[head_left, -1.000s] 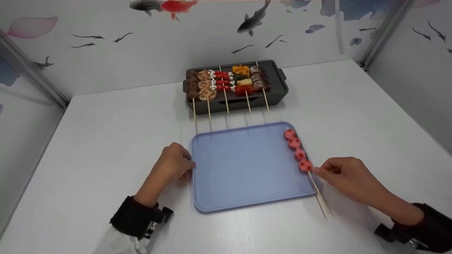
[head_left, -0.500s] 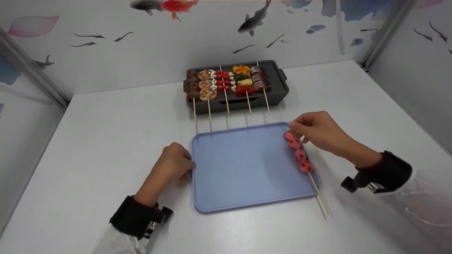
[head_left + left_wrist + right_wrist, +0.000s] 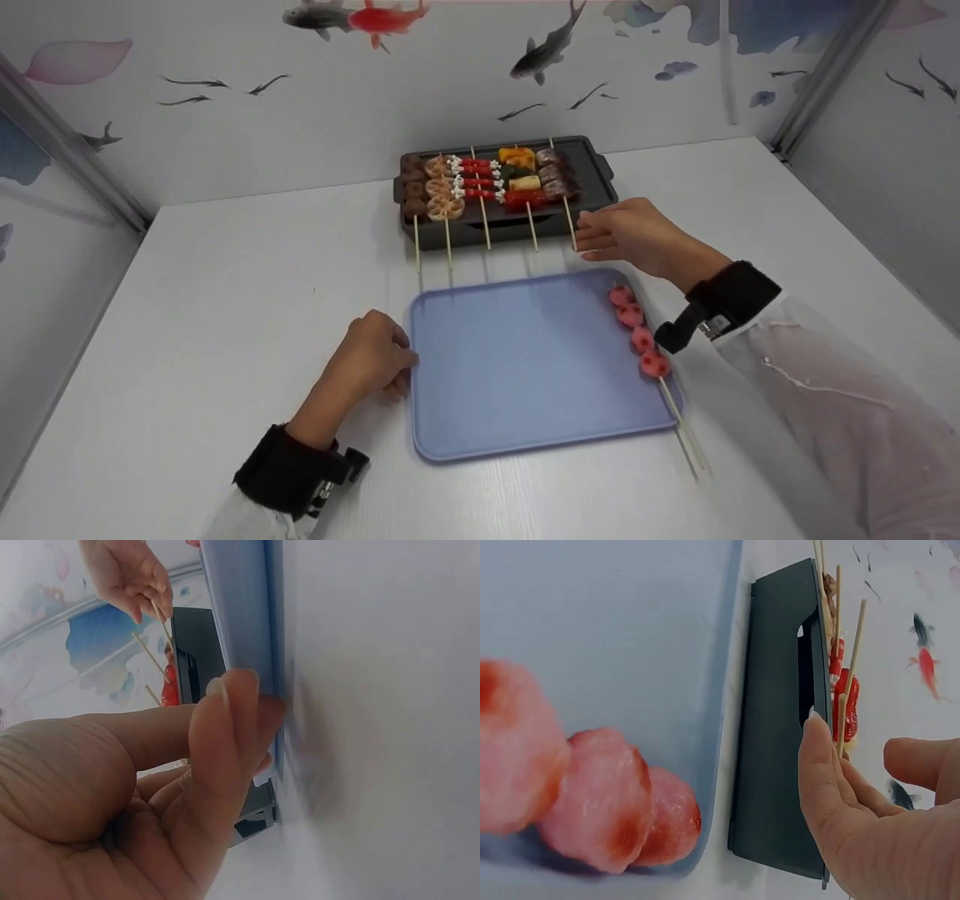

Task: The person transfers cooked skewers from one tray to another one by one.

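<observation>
My left hand (image 3: 371, 356) pinches the left edge of a blue rectangular tray (image 3: 517, 367); in the left wrist view its fingertips meet at the tray's side. My right hand (image 3: 634, 236) is at the front right corner of a black tabletop grill (image 3: 598, 180). Its fingers reach to the bare stick of the rightmost skewer of brown meat chunks (image 3: 555, 176), with the thumb held apart from them in the right wrist view. A skewer of pink round slices (image 3: 642, 340) lies along the tray's right side, its stick jutting over the front edge.
Other skewers lie side by side on the grill: brown balls (image 3: 414, 187), lotus root slices (image 3: 445, 208), red-and-white pieces (image 3: 478, 182) and mixed vegetables (image 3: 523, 180). Their sticks overhang the grill's front. White printed walls (image 3: 225, 142) stand behind and beside the white table (image 3: 247, 300).
My right hand has left the pink skewer on the tray and moved back and left to the rightmost grill skewer's stick. My left hand stays at the tray's edge.
</observation>
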A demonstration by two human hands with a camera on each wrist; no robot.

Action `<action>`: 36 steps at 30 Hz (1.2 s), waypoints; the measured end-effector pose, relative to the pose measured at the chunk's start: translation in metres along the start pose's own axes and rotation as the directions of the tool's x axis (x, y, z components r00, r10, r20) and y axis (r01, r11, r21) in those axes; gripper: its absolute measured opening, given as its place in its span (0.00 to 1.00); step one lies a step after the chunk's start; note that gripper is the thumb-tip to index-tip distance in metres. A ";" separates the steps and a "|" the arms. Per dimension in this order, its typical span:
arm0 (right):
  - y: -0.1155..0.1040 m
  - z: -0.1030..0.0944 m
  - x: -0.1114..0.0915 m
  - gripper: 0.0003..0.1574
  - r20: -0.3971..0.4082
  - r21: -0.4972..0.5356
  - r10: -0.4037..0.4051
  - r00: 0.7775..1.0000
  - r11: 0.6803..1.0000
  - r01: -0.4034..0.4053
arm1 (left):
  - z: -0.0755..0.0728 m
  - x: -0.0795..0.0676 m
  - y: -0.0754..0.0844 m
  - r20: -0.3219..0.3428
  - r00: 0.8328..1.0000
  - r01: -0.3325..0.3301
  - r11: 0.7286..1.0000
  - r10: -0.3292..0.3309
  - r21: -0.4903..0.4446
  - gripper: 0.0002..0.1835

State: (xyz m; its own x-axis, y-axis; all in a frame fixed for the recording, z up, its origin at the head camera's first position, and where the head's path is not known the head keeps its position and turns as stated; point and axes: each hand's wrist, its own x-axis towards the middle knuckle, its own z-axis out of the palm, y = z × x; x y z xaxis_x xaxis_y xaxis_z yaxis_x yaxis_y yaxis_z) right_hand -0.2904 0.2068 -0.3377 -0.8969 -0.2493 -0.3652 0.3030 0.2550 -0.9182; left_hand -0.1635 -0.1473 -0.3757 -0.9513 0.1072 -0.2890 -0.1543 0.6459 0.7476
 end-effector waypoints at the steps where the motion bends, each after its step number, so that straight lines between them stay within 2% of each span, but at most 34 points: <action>1: 0.000 0.001 0.003 0.35 0.001 0.021 0.010 1.000 1.000 -0.010 | 0.000 0.000 0.000 0.001 1.000 0.002 1.000 -0.002 0.001 0.06; 6: 0.001 0.001 0.013 0.34 -0.017 0.075 0.027 0.999 0.997 -0.026 | 0.001 0.002 0.000 0.001 1.000 0.005 1.000 -0.005 0.009 0.07; 15: 0.004 0.001 0.020 0.23 -0.008 0.239 0.027 1.000 0.971 -0.024 | 0.002 0.003 0.002 0.008 1.000 0.022 1.000 -0.022 0.008 0.04; 23: 0.003 0.001 0.026 0.30 0.005 0.278 0.033 0.999 0.960 -0.033 | 0.001 0.002 0.000 -0.005 0.999 0.046 0.999 -0.046 0.012 0.04; 36: 0.001 -0.001 0.026 0.30 0.031 0.305 0.007 0.999 0.952 -0.016 | 0.001 0.002 0.000 -0.015 0.999 0.043 0.999 -0.042 0.019 0.04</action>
State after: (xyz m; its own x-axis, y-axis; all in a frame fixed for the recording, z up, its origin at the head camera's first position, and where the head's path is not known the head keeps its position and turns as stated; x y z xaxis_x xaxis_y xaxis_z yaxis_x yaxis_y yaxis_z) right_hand -0.3139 0.2013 -0.3476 -0.8843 -0.2763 -0.3763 0.4013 -0.0382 -0.9151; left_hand -0.1649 -0.1465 -0.3771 -0.9477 0.0686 -0.3116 -0.1897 0.6639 0.7233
